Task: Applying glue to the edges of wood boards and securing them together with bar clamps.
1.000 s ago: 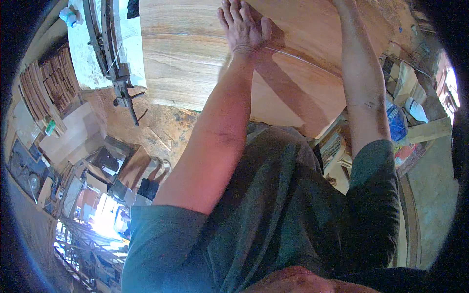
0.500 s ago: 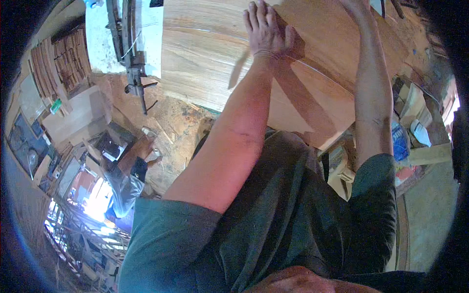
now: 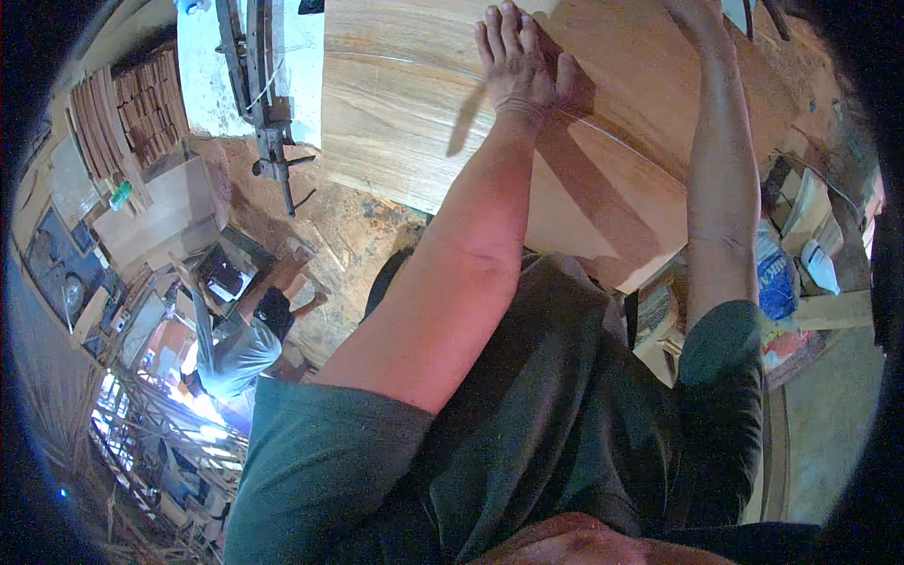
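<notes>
A broad wooden panel (image 3: 395, 122) with streaked grain lies in front of me, with a thin pale line running across it. My left hand (image 3: 520, 71) rests on it near that line, palm down, fingers stretched and thumb out to the side. Its shadow falls on the wood. At the upper right my right hand (image 3: 695, 21) reaches over the panel's far part. The picture's top edge cuts off its fingers, so what it touches or holds is hidden.
Left of the panel is a long metal bar clamp (image 3: 268, 122) over a white surface. Stacked wood strips (image 3: 151, 108) stand farther left. A person in a grey shirt (image 3: 240, 358) bends at the lower left. Blue plastic bags (image 3: 774, 282) and wood offcuts (image 3: 815, 217) lie at the right.
The whole view has shifted slightly, moving the surroundings a little to the right. My left hand stays flat on the panel. The person at the lower left shows more of the back.
</notes>
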Motion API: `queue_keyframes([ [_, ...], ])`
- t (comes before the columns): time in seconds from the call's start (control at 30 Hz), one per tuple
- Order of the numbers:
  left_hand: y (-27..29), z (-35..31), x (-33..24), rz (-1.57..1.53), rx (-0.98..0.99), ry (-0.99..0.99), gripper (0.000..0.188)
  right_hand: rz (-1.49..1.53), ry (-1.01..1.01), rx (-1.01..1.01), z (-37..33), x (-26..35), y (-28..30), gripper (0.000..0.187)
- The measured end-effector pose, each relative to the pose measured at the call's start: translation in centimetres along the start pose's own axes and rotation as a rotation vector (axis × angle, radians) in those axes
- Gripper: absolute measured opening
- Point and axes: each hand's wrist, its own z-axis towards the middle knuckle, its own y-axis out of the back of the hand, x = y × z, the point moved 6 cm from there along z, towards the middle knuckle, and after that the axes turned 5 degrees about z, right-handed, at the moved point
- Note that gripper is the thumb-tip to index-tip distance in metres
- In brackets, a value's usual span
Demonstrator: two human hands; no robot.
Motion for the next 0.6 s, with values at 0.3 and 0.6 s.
queue_keyframes([
  [0.3, 0.6, -0.2, -0.3, -0.045, -0.036, -0.024, 0.081, -0.147, 0.093, -0.07, 1.6, -1.8, -0.8, 0.076],
  [0.6, 0.9, -0.1, 0.7, -0.032, -0.001, 0.048, 0.078, -0.128, 0.137, -0.071, 1.5, -0.5, -1.6, 0.077],
])
